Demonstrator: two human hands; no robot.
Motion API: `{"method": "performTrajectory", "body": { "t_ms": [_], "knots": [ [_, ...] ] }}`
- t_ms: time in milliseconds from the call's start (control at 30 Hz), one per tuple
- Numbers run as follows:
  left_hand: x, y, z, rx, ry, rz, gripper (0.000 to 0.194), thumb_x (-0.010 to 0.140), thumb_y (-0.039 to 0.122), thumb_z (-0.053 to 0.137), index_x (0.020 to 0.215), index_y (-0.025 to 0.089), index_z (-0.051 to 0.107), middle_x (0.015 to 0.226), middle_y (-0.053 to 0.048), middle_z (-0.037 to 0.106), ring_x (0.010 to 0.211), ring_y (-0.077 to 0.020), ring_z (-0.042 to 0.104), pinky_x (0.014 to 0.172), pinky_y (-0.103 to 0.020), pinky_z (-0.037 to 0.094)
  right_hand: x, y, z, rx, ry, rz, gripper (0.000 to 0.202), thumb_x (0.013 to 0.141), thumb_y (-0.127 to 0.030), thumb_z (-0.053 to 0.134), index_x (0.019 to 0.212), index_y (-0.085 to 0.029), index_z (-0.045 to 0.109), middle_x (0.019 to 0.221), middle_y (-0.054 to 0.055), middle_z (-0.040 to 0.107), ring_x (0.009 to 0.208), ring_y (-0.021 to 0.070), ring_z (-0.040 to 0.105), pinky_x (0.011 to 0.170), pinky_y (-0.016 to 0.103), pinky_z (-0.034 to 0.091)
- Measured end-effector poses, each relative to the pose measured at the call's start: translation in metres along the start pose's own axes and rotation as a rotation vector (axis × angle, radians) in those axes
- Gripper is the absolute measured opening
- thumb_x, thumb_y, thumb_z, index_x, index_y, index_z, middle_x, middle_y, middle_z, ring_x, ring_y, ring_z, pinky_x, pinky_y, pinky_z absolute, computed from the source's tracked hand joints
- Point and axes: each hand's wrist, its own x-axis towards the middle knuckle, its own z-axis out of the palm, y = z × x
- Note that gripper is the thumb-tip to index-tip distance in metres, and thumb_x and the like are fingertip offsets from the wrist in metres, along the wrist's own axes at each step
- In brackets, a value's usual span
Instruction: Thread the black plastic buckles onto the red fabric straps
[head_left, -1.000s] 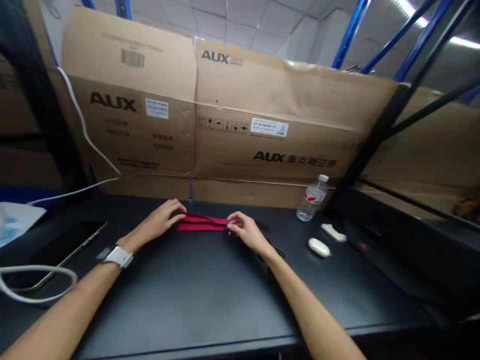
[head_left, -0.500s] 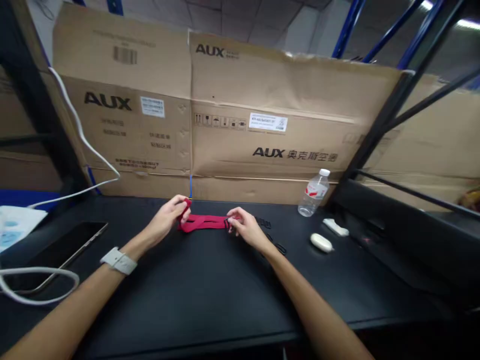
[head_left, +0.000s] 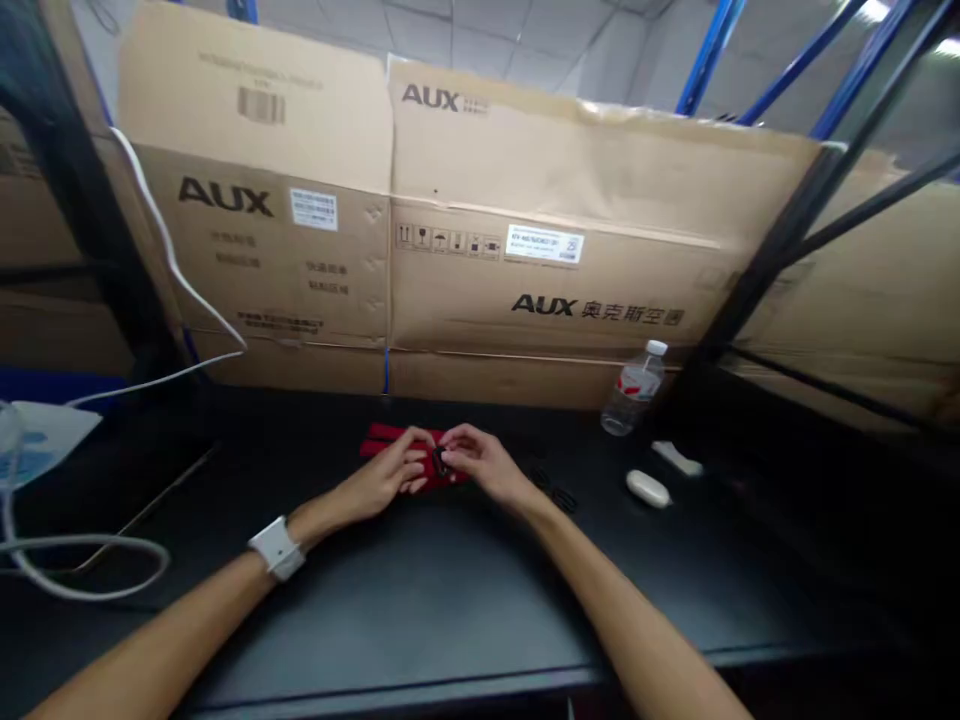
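Note:
A red webbing strap (head_left: 377, 440) lies folded on the black table, partly covered by my hands. Between my fingertips is a small black buckle (head_left: 439, 461) at the strap. My right hand (head_left: 486, 464) pinches the buckle from the right, thumb and forefinger closed on it. From the left, my left hand (head_left: 391, 472) is closed on the strap just beside the buckle, its fingertips nearly meeting the right ones. To the right of my right hand, several loose black buckles (head_left: 559, 496) rest on the table, dim against its surface.
A water bottle (head_left: 632, 390) stands at the back right, with a white oval case (head_left: 648, 489) and a white flat piece (head_left: 677, 458) near it. Cardboard (head_left: 450, 290) walls the back. On the left are a white cable (head_left: 97, 595), a phone's edge (head_left: 161, 505) and a paper packet (head_left: 56, 435).
My left hand has moved right, from the strap's raised left end to beside the buckle. Both hands are now close together. The view has shifted slightly.

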Motion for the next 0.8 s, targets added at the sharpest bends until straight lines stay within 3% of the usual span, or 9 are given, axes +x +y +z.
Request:
{"method": "performTrajectory", "body": {
  "t_ms": [233,433,533,633,733,800],
  "knots": [
    [-0.003,0.003,0.007,-0.022,-0.026,-0.001,0.04,0.093,0.028,0.039,0.131,0.019,0.027,0.089,-0.005,0.06,0.067,-0.0111,0.049,0.062,-0.023,0.038,0.0,0.015,0.011,0.014,-0.05,-0.01,0.032,0.074,-0.037,0.071,0.088,-0.02,0.049,0.078,-0.002,0.055,0.069,0.0112,0.056,0.063,0.025,0.046],
    [-0.003,0.005,0.007,0.055,0.004,0.018,0.059,0.096,0.031,0.034,0.146,0.02,0.006,0.074,0.002,0.053,0.061,-0.0105,0.044,0.06,-0.022,0.035,0.001,0.015,0.014,-0.107,-0.027,-0.102,0.025,0.079,-0.036,0.067,0.086,-0.02,0.048,0.082,-0.002,0.051,0.071,0.0104,0.052,0.066,0.024,0.044],
    [-0.001,0.011,-0.003,0.194,0.046,0.006,0.052,0.095,0.033,0.037,0.143,0.019,0.023,0.068,0.004,0.051,0.062,-0.0119,0.046,0.061,-0.023,0.036,0.003,0.003,0.006,-0.134,-0.005,-0.116,0.024,0.078,-0.035,0.067,0.087,-0.02,0.05,0.082,-0.002,0.053,0.072,0.0103,0.053,0.068,0.024,0.045],
    [0.0,0.018,-0.02,0.474,0.124,-0.034,0.034,0.093,0.038,0.039,0.116,0.019,0.056,0.064,0.003,0.053,0.061,-0.0136,0.049,0.062,-0.024,0.035,0.002,-0.015,-0.014,-0.138,0.066,-0.075,0.026,0.074,-0.034,0.069,0.088,-0.02,0.053,0.079,-0.002,0.057,0.065,0.0103,0.055,0.063,0.025,0.046],
    [-0.002,0.022,-0.037,0.713,0.192,-0.098,0.031,0.09,0.044,0.043,0.098,0.021,0.063,0.07,0.001,0.061,0.067,-0.0163,0.054,0.062,-0.023,0.034,-0.003,-0.031,-0.042,-0.223,0.118,0.024,0.026,0.071,-0.031,0.07,0.091,-0.017,0.062,0.075,0.0,0.062,0.06,0.0098,0.054,0.06,0.023,0.044],
    [-0.005,0.022,-0.042,0.792,0.159,-0.167,0.031,0.088,0.047,0.045,0.09,0.022,0.063,0.071,0.0,0.064,0.067,-0.0169,0.057,0.06,-0.023,0.033,-0.008,-0.037,-0.06,-0.275,0.115,0.141,0.027,0.07,-0.03,0.068,0.091,-0.014,0.065,0.071,0.001,0.063,0.056,0.0092,0.053,0.055,0.022,0.042]
  ]
}}
